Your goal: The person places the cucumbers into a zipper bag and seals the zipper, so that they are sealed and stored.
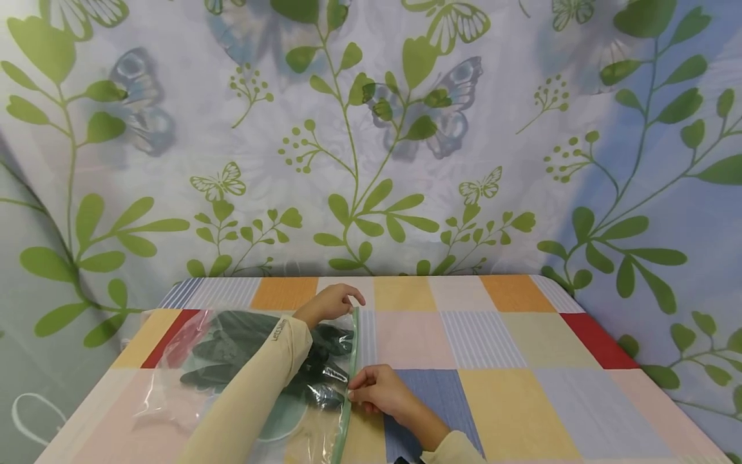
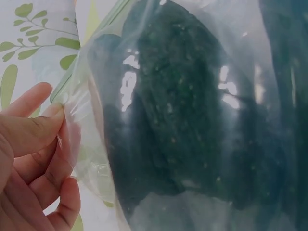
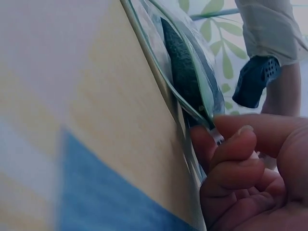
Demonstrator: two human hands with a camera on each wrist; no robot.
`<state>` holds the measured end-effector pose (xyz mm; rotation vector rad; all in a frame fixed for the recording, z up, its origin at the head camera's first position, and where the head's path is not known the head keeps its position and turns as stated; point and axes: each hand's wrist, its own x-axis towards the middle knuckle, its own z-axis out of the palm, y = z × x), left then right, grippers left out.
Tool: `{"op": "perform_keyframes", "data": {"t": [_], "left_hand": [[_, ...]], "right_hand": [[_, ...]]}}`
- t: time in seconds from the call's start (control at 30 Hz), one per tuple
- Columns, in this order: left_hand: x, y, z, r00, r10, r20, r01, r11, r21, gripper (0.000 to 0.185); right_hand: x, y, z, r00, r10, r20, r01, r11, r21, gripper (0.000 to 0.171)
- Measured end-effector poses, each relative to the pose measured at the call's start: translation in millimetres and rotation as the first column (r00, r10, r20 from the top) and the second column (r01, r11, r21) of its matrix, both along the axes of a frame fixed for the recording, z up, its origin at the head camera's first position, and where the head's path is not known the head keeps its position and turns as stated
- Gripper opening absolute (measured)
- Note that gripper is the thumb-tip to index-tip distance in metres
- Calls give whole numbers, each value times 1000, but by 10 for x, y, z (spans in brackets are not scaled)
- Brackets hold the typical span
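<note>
A clear zip bag (image 1: 156,399) with a green zip strip (image 1: 355,348) lies on the patchwork cloth. Inside it are dark green, elongated soft-looking shapes (image 2: 173,106); their kind cannot be told through the shiny plastic. My left hand (image 1: 336,301) reaches across the bag to the strip's far end. There its thumb and finger pinch the bag's corner, as the left wrist view shows. Nearer to me, my right hand (image 1: 382,390) pinches the zip strip at a small pale piece (image 3: 217,136). Beyond that pinch, the two green edges stand apart in the right wrist view.
The patchwork tablecloth (image 1: 493,399) covers the table under and to the right of the bag. Behind the table hangs a curtain (image 1: 359,161) printed with leaves and butterflies. A dark device (image 3: 255,82) is worn on the left wrist.
</note>
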<state>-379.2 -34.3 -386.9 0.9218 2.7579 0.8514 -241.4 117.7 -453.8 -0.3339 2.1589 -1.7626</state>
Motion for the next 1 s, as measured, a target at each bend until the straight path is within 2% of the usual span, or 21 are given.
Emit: {"op": "perform_keyframes", "data": {"t": [0.17,0.4,0.57,0.87,1.0], "left_hand": [[-7,-2,-38,1000,-3,13,3,1000,-1,29],[-26,7,-47,999,27,28,-28,999,32,30],[-40,-22,-31,1000,27,11,-27,999,26,32],[-47,-48,-26,999,13,29,-14,999,29,32],[-43,-51,-41,999,21,34,-22,999,25,33]], "right_hand": [[45,-23,-17,1000,3,3,-3,1000,-5,15],[88,-17,-13,1000,0,20,0,1000,-8,18],[220,-22,-5,998,22,61,-22,1000,0,17],[434,-66,8,996,24,84,-23,1000,-15,18],[535,-82,1,992,60,110,-56,998,-34,19]]}}
